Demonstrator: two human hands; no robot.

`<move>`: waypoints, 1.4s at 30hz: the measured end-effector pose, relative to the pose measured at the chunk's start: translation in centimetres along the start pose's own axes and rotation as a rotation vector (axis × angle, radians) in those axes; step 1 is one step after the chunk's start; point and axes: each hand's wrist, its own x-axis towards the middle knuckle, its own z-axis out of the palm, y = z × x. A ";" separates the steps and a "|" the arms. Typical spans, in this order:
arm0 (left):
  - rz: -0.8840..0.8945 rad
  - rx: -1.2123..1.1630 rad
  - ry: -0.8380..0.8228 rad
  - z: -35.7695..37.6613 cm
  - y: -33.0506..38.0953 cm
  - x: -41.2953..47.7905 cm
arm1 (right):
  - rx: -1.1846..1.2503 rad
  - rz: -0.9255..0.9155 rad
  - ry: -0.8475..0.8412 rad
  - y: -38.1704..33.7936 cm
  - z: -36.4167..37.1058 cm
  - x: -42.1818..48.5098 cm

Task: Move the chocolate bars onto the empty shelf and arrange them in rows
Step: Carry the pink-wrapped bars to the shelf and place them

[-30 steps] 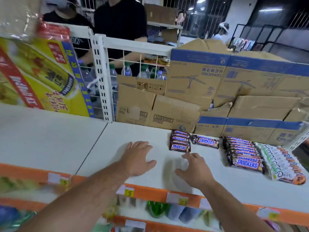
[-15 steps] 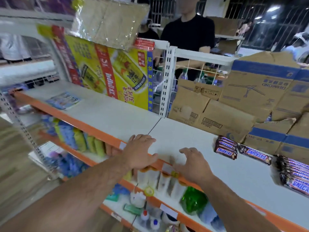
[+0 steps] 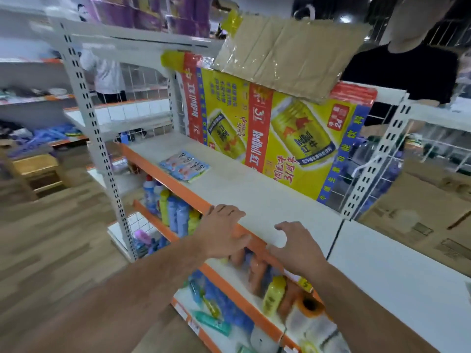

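Observation:
A pale blue pack of chocolate bars (image 3: 184,165) lies flat near the front left of the white shelf (image 3: 257,189) with an orange front edge. My left hand (image 3: 224,229) hovers over that front edge, fingers loosely bent and holding nothing. My right hand (image 3: 295,247) is a little to its right, also over the edge, fingers spread and loosely curled, empty. The Snickers bars are out of view.
A yellow and red drinks carton (image 3: 275,138) stands at the back of the shelf with flattened cardboard (image 3: 285,57) on top. A white upright (image 3: 374,161) divides this shelf from the right one (image 3: 397,268). Bottles (image 3: 173,207) fill the lower shelves. A person in black (image 3: 413,70) stands behind.
The view has swung left: the Snickers bars and brown boxes have left the frame and the blue pack has come nearer the centre. Both hands stay empty over the shelf's front edge.

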 end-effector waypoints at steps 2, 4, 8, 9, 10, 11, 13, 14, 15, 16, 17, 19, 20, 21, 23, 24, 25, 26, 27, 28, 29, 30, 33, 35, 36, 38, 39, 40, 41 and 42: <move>-0.028 -0.004 -0.002 -1.5 -3.8 0.5 | -0.003 -0.016 -0.010 -3.2 1.7 2.7; -0.045 -0.002 0.005 -2.8 -7.4 1.1 | 0.004 -0.027 -0.021 -6.2 3.3 5.1; -0.081 -0.004 0.005 -4.5 -13.4 2.3 | 0.016 -0.058 -0.068 -10.8 5.8 9.5; -0.095 -0.015 0.010 -4.7 -14.6 2.7 | 0.016 -0.063 -0.080 -11.7 6.2 10.4; -0.109 -0.026 0.020 -4.8 -15.7 3.1 | 0.006 -0.072 -0.086 -12.4 6.6 11.5; -0.120 -0.035 0.032 -4.8 -16.7 3.6 | -0.009 -0.082 -0.089 -13.0 6.9 12.7; -0.130 -0.039 0.058 -4.6 -18.6 4.8 | -0.026 -0.104 -0.089 -14.0 7.5 15.1; -0.135 -0.032 0.067 -4.5 -19.6 5.5 | -0.027 -0.118 -0.089 -14.3 7.8 16.3; -0.142 -0.022 0.075 -4.3 -20.4 6.3 | -0.028 -0.132 -0.091 -14.6 8.1 17.6; -0.151 -0.013 0.087 -4.2 -21.3 7.1 | -0.033 -0.148 -0.093 -14.9 8.3 18.8; -0.160 -0.006 0.098 -4.1 -22.2 8.0 | -0.043 -0.164 -0.095 -15.1 8.7 20.1; -0.186 -0.009 0.110 -3.9 -24.0 10.0 | -0.063 -0.190 -0.106 -15.5 9.2 23.0; -0.198 -0.014 0.107 -4.0 -24.8 11.0 | -0.072 -0.204 -0.108 -15.7 9.4 24.5; -0.204 -0.016 0.100 -4.1 -25.5 11.9 | -0.080 -0.221 -0.106 -15.9 9.6 26.0; -0.192 0.004 0.079 -4.3 -26.7 13.7 | -0.092 -0.266 -0.104 -16.3 9.9 28.7; -0.175 0.021 0.071 -4.3 -27.3 14.7 | -0.095 -0.285 -0.112 -16.6 10.0 29.8; -0.149 0.037 0.065 -4.4 -27.8 15.5 | -0.088 -0.293 -0.126 -16.9 10.3 30.8; -0.119 0.052 0.057 -4.4 -28.2 16.4 | -0.071 -0.298 -0.138 -17.3 10.6 31.6; -0.084 0.066 0.046 -4.5 -28.4 17.1 | -0.049 -0.305 -0.155 -17.6 10.8 32.2; -0.039 0.087 0.038 -4.5 -28.7 18.0 | -0.033 -0.324 -0.180 -17.8 11.3 32.8; 0.011 0.118 0.021 -4.6 -29.0 18.8 | -0.032 -0.351 -0.210 -17.9 11.7 33.5; 0.072 0.164 0.001 -4.5 -29.3 19.6 | -0.051 -0.368 -0.238 -17.9 12.0 33.9; 0.176 0.275 -0.138 -3.8 -30.2 21.8 | -0.097 -0.322 -0.248 -17.3 12.1 35.2; 0.153 0.291 -0.273 -3.9 -30.4 23.0 | -0.095 -0.262 -0.218 -16.7 12.0 35.8; 0.149 0.300 -0.329 -3.9 -30.5 23.8 | -0.100 -0.235 -0.202 -16.5 11.9 36.2; 0.175 0.336 -0.378 -4.1 -30.4 25.2 | -0.120 -0.186 -0.170 -16.2 11.7 36.7; 0.196 0.342 -0.379 -4.0 -30.4 25.9 | -0.136 -0.157 -0.156 -16.2 11.6 36.8; 0.221 0.341 -0.386 -4.0 -30.5 26.4 | -0.152 -0.126 -0.154 -16.3 11.5 36.8; 0.254 0.341 -0.397 -4.0 -30.5 27.0 | -0.164 -0.100 -0.155 -16.3 11.5 36.8; 0.283 0.337 -0.411 -3.9 -30.6 27.6 | -0.165 -0.073 -0.162 -16.4 11.6 36.7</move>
